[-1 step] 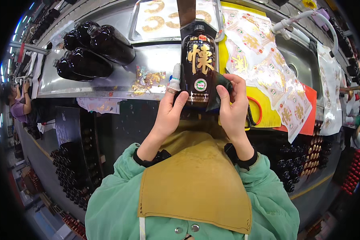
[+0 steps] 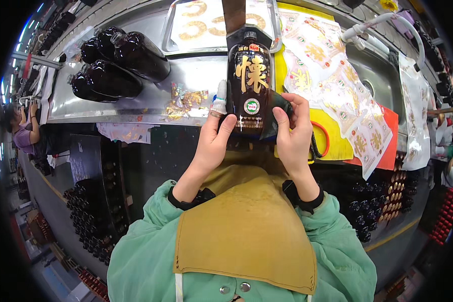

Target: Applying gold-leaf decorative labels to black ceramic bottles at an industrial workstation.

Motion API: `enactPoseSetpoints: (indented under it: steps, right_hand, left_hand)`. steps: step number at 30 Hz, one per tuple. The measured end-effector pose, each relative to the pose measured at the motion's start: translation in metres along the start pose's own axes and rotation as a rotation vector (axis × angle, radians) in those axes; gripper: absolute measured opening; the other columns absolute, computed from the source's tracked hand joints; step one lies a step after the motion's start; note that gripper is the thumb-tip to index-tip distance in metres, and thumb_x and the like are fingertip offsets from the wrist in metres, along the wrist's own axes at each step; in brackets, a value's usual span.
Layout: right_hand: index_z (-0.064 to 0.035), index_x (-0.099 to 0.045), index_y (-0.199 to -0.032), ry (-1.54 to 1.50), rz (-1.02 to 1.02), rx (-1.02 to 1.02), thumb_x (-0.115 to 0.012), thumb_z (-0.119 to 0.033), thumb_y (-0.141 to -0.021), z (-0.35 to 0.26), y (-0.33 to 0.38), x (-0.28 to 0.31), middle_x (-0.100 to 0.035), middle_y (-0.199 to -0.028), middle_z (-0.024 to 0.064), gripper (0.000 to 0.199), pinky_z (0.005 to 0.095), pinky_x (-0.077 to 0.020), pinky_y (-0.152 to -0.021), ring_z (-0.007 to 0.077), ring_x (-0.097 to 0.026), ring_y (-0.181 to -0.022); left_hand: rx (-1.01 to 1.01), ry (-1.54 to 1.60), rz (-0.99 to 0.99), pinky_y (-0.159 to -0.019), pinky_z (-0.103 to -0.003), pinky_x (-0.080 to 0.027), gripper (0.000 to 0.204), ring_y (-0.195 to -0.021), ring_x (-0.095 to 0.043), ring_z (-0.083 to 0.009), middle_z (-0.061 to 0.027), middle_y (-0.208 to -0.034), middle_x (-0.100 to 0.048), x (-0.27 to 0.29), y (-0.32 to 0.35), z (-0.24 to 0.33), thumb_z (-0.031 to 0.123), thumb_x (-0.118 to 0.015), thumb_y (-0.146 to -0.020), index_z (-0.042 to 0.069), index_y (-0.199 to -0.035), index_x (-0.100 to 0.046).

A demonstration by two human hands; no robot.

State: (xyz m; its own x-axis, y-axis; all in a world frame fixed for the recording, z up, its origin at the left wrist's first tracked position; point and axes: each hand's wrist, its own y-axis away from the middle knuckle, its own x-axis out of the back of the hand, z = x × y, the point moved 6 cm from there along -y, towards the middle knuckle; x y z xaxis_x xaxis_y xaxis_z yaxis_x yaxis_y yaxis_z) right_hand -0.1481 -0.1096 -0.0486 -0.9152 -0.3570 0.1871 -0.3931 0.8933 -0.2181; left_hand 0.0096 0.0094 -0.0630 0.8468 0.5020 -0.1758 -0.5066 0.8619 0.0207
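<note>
In front of me a dark brown glass bottle (image 2: 251,90) lies neck away, bearing gold lettering, a small red mark and a round white-and-green label. It rests in a dark holder (image 2: 235,38). My left hand (image 2: 214,133) grips the bottle's lower left edge, thumb near its base. A white wrap covers one finger, which stretches along the bottle's side, and a ring sits below it. At the lower right, my right hand (image 2: 296,128) pinches a dark, flexible-looking flap (image 2: 283,108) between thumb and fingers. Whether the flap belongs to the holder, I cannot tell.
Several dark bottles (image 2: 141,55) lie on the steel counter at left, near gold scraps (image 2: 186,103). Beyond is a tray (image 2: 168,38) with gold decals. Decal sheets (image 2: 317,55) cover a yellow board (image 2: 332,148) at right, beside red-handled scissors (image 2: 321,138), a sink (image 2: 382,78) and a tap.
</note>
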Motion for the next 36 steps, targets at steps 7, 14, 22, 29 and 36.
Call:
enactPoseSetpoints:
  steps: [7, 14, 22, 29, 36]
  right_hand:
    - [-0.0001, -0.061, -0.118, 0.070, 0.062, -0.006, -0.070, -0.006, -0.097, -0.003, -0.007, 0.026, -0.066, -0.094, 0.0068, 0.024, 0.0283, -0.0498, -0.071, 0.0129, -0.062, -0.079]
    - [-0.0008, -0.057, -0.128, -0.161, 0.069, -0.081, -0.064, -0.006, -0.103, 0.001, -0.018, 0.034, -0.065, -0.100, 0.0027, 0.026, 0.0213, -0.0482, -0.073, 0.0053, -0.059, -0.086]
    - [-0.0005, -0.065, -0.126, 0.157, -0.037, 0.166, -0.063, -0.001, -0.097, -0.049, -0.065, 0.037, -0.072, -0.107, 0.0127, 0.029, 0.0341, -0.0518, -0.092, 0.0218, -0.069, -0.101]
    - [-0.0142, -0.070, -0.092, 0.498, -0.178, 1.055, -0.068, -0.016, -0.076, -0.131, -0.054, -0.030, -0.069, -0.089, 0.0002, 0.016, 0.0312, -0.0485, -0.074, 0.0176, -0.063, -0.085]
    - [-0.0120, -0.066, -0.091, 0.659, -0.405, 1.110, -0.065, -0.021, -0.078, -0.141, -0.062, -0.048, -0.059, -0.082, 0.0005, 0.016, 0.0363, -0.0483, -0.076, 0.0205, -0.058, -0.087]
  left_hand:
    - [-0.533, -0.640, 0.061, -0.114, -0.045, -0.041, 0.063, -0.138, -0.052, -0.0418, -0.0305, -0.154, -0.047, -0.012, 0.033, 0.040, 0.021, -0.068, -0.099, -0.006, -0.151, -0.047]
    - [-0.459, -1.348, -0.002, -0.109, -0.049, -0.048, 0.071, -0.133, -0.050, -0.0550, -0.0430, -0.156, -0.028, -0.057, 0.040, 0.041, 0.029, -0.090, -0.074, 0.033, -0.142, -0.067]
    - [-0.338, -0.949, -0.022, -0.109, -0.048, -0.046, 0.075, -0.130, -0.055, -0.0473, -0.0314, -0.153, -0.043, -0.027, 0.030, 0.059, 0.035, -0.081, -0.087, 0.003, -0.149, -0.055]
    - [-0.122, -0.408, 0.089, -0.106, -0.043, -0.047, 0.091, -0.128, -0.058, -0.0317, -0.0240, -0.147, -0.053, 0.011, -0.001, 0.046, 0.069, -0.026, -0.105, -0.007, -0.151, -0.046]
    - [-0.091, -0.198, 0.102, -0.108, -0.043, -0.047, 0.090, -0.131, -0.056, -0.0276, -0.0181, -0.150, -0.053, 0.023, -0.019, 0.044, 0.066, -0.010, -0.108, -0.004, -0.153, -0.045]
